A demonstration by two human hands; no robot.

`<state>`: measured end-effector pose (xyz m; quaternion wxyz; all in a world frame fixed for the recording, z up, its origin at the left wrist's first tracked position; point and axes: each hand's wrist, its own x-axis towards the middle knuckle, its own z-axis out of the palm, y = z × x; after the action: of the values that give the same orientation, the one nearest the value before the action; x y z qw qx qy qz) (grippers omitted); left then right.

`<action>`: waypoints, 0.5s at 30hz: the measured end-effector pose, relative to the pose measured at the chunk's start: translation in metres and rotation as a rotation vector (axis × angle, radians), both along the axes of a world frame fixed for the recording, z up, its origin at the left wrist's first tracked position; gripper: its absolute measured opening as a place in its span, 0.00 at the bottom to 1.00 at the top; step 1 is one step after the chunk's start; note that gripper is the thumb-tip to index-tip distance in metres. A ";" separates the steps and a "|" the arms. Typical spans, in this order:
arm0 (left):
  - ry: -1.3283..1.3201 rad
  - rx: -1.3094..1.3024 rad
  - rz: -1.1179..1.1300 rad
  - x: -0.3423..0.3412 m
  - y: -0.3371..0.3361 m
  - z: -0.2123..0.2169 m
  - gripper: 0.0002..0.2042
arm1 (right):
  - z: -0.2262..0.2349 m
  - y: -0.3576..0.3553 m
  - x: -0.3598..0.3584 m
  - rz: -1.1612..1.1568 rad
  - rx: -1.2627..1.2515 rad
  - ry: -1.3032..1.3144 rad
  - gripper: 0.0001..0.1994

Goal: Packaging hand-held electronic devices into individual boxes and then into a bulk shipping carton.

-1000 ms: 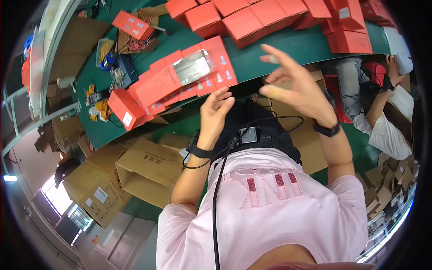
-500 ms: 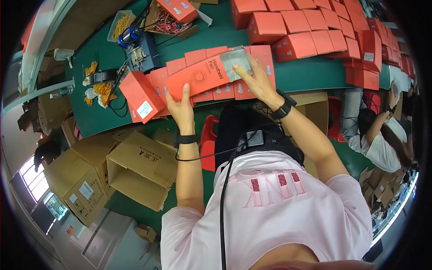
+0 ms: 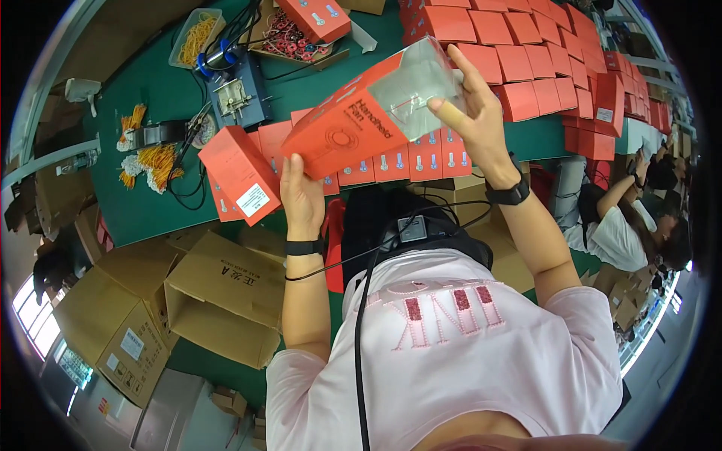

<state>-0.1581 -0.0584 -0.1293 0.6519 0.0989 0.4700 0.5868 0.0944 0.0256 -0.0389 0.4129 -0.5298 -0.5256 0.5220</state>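
Observation:
Between my two hands a red box (image 3: 331, 139) with a clear plastic window end (image 3: 412, 90) is held up off the table, tilted with its right end higher. My left hand (image 3: 301, 197) grips its lower left end, thumb along the near face. At the clear end, my right hand (image 3: 477, 113) holds the box with the thumb pressed on the plastic and the fingers behind. Beneath it lies a row of red boxes (image 3: 391, 164) with small fan pictures on their sides. Another red box (image 3: 235, 169) with a white label leans at the row's left end.
Many red boxes (image 3: 519, 64) are stacked at the back right. A blue bench device (image 3: 237, 94), a tub of yellow bands (image 3: 199, 37) and yellow cords (image 3: 158, 161) sit on the left of the green table (image 3: 120, 214). Open cartons (image 3: 226, 289) stand below. A co-worker (image 3: 617, 225) sits at right.
The red box has been lifted higher above the row and tilted, so more of its clear end shows. My right hand has moved up and to the right with it.

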 end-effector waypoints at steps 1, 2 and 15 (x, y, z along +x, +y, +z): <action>-0.103 0.045 -0.046 -0.002 0.002 -0.001 0.27 | 0.002 -0.002 0.000 0.013 0.084 0.003 0.36; -0.113 0.045 -0.049 -0.003 0.004 -0.003 0.27 | 0.009 -0.005 -0.002 0.050 0.136 -0.030 0.40; -0.338 -0.305 -0.008 0.013 0.020 -0.009 0.19 | 0.071 -0.008 0.010 0.360 -0.215 -0.128 0.20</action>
<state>-0.1455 -0.0386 -0.1386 0.7311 -0.0988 0.4370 0.5146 0.1046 0.0173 0.0325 0.2198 -0.5004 -0.5782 0.6057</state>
